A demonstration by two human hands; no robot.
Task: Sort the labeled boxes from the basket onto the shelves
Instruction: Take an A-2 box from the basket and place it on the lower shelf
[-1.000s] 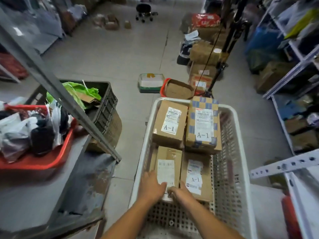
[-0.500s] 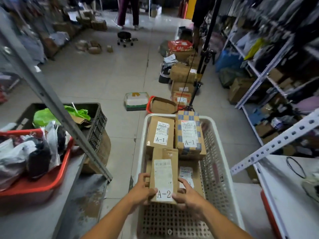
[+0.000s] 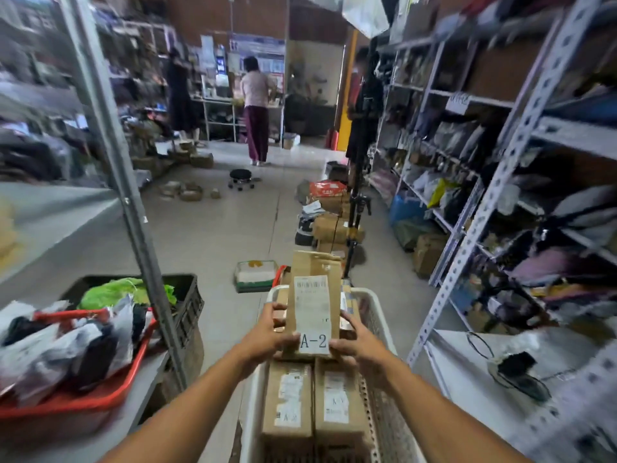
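Left hand (image 3: 267, 342) and right hand (image 3: 359, 345) clasp A-2 box (image 3: 312, 305) by near edges, fingers curled round it, label up for reading, above white basket (image 3: 374, 309); right shelves (image 3: 521, 135) likely destination.

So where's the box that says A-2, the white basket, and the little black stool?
A-2 box (image 3: 312, 309): head view, on its white label.
White basket (image 3: 377, 315): head view, on its right rim.
Black stool (image 3: 241, 175): head view, on its round seat.
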